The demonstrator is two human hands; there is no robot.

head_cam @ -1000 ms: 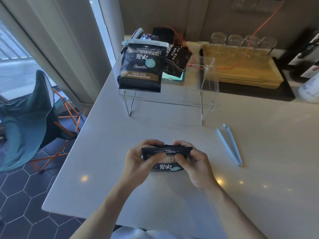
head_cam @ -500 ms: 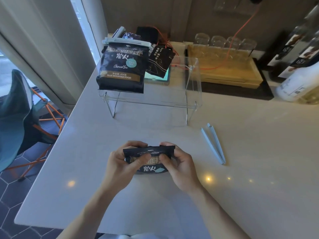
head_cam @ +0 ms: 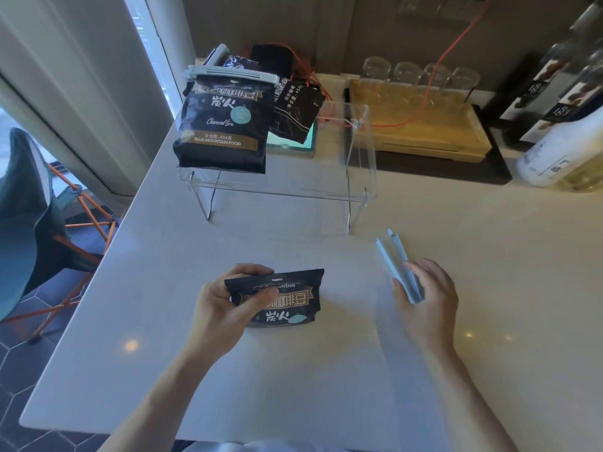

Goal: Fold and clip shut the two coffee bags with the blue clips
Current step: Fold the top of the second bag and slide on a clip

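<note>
Pinching the folded top of the coffee bag (head_cam: 280, 298) on the white counter (head_cam: 163, 321), the left hand (head_cam: 225, 308) should keep that fold flat; the right hand (head_cam: 427, 298), fingers curled around the blue clip (head_cam: 396, 265), should lift it opened.

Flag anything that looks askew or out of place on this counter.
The clipped coffee bag on the clear acrylic stand leans back and overhangs its front edge. Nothing is spilled or torn. The folded bag in the left hand has no clip yet.
</note>
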